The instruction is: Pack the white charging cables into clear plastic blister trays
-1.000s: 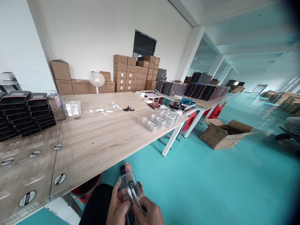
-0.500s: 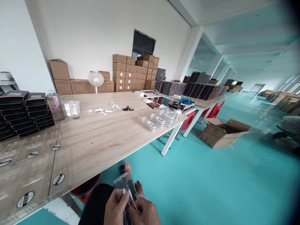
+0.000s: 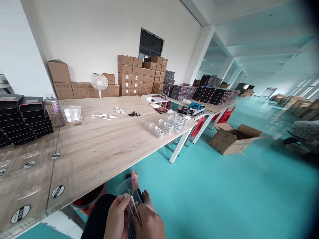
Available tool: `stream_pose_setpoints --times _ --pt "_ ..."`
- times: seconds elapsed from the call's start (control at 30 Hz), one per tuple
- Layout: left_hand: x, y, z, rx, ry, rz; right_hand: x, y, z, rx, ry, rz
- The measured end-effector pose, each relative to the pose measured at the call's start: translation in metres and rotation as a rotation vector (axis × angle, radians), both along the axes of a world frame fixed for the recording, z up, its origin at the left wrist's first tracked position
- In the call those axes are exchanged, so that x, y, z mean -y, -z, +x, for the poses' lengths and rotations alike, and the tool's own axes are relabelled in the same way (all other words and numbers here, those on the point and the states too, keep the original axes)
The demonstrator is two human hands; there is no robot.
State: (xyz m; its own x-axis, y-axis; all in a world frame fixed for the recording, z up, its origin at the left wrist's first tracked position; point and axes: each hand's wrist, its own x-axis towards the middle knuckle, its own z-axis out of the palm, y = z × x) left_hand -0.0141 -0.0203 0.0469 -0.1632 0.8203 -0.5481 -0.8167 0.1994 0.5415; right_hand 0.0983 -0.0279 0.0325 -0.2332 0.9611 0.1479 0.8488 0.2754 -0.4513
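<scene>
Low in the view, over my lap, both hands are closed close together. My left hand (image 3: 116, 214) pinches a white end of a cable between thumb and finger. The fingers of my right hand (image 3: 151, 221) grip the thin white cable (image 3: 134, 202), whose plug end points up and away. Behind the fingers a clear plastic case (image 3: 121, 187) lies across my lap, partly hidden by the hands; I cannot tell which fingers support it. On the table's right edge stand several clear packs of coiled white cables (image 3: 165, 126).
The wooden table (image 3: 104, 146) carries loose white cables (image 3: 104, 116), small black pieces (image 3: 134, 113), a bottle (image 3: 54, 111), black box stacks (image 3: 32, 119) and clear cases with round labels (image 3: 58, 191). A red bin (image 3: 89, 200) is beneath; an open carton (image 3: 229, 141) sits on the floor.
The camera view has turned slightly, so the scene sits a little further left. Both hands remain closed around the cable, with the clear case tilted a little differently behind them.
</scene>
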Motion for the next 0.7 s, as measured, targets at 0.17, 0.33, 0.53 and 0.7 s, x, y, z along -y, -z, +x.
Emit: stream_pose_setpoints --times 0.17,0.33,0.53,0.7 --pt "-0.002 -0.002 -0.010 -0.056 0.020 0.092 -0.004 0.003 0.003 -0.102 -0.071 0.036" --pt "0.002 -0.001 -0.009 -0.135 -0.040 0.147 -0.003 0.003 0.011 -0.215 -0.093 0.217" --pt "0.006 -0.015 -0.003 -0.060 -0.070 0.075 -0.012 -0.008 0.019 -0.449 -0.072 -0.069" --pt "0.011 -0.023 -0.004 0.004 0.031 0.104 -0.015 -0.008 0.016 -0.561 0.014 -0.183"
